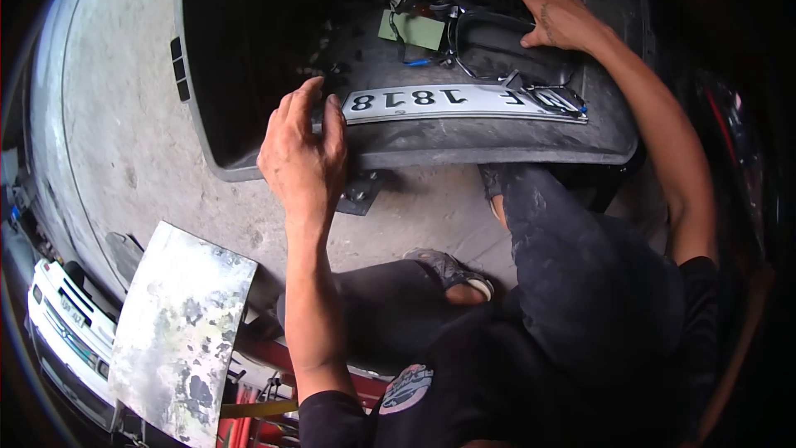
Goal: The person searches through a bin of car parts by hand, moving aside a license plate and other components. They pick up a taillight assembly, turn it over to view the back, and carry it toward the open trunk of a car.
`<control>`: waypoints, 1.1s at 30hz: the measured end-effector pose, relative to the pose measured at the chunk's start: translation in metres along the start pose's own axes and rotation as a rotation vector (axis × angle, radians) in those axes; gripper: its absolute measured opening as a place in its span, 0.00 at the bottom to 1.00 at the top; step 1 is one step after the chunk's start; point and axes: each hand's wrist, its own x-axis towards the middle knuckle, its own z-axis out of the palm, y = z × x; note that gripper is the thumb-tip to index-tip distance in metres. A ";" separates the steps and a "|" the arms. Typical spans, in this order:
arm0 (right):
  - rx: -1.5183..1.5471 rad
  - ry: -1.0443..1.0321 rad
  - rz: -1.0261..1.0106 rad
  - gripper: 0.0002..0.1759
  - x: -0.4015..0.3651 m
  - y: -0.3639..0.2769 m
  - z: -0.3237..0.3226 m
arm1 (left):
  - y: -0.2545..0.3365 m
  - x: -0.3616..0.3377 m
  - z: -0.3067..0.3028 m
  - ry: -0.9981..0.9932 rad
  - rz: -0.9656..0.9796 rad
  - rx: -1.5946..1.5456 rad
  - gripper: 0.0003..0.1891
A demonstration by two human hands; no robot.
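A big black plastic bin (pixel 414 157) stands in front of me. Over its near left part is my left hand (pixel 300 145), fingers bent, the thumb apart from them and close to the left end of a white number plate (pixel 460 101). The plate lies upside down to me along the near side. My right hand (pixel 564 23) reaches into the far right of the bin, fingers spread over dark plastic parts. Beside it is a black framed part (pixel 491 43). A pale green card (pixel 412 31) and wires lie left of that part. The bin's far left is in deep shadow.
A scuffed metal panel (pixel 182 323) stands at lower left, before a white car front (pixel 70 323). Red metal parts (pixel 240 431) and a yellow bar (pixel 261 408) lie beside it. A dark bracket (pixel 361 193) sits below the bin rim, near my sandalled foot (pixel 454 275).
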 end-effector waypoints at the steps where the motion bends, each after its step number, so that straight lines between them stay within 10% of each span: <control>1: -0.016 0.042 -0.033 0.62 -0.002 -0.001 -0.002 | 0.000 0.001 -0.001 -0.035 0.015 0.055 0.15; 5: 0.044 0.071 -0.049 0.36 -0.007 0.012 -0.017 | 0.001 0.004 -0.004 -0.111 -0.021 0.081 0.16; 14: -0.018 0.300 -0.272 0.14 -0.037 -0.028 0.007 | 0.005 0.030 0.002 -0.417 0.172 0.018 0.22; 19: -0.025 0.447 -0.126 0.27 -0.031 -0.031 0.002 | 0.026 0.082 0.064 -0.586 0.507 0.191 0.36; 23: 0.125 -0.039 0.020 0.66 -0.010 -0.016 -0.010 | 0.035 0.105 0.114 -0.690 0.582 0.462 0.38; 27: 0.217 -0.145 0.121 0.71 0.006 -0.007 -0.012 | 0.021 0.108 0.144 -0.541 0.602 0.395 0.21; 33: 0.224 -0.129 0.112 0.69 0.012 0.006 -0.011 | -0.009 0.119 0.121 -0.632 0.562 0.396 0.29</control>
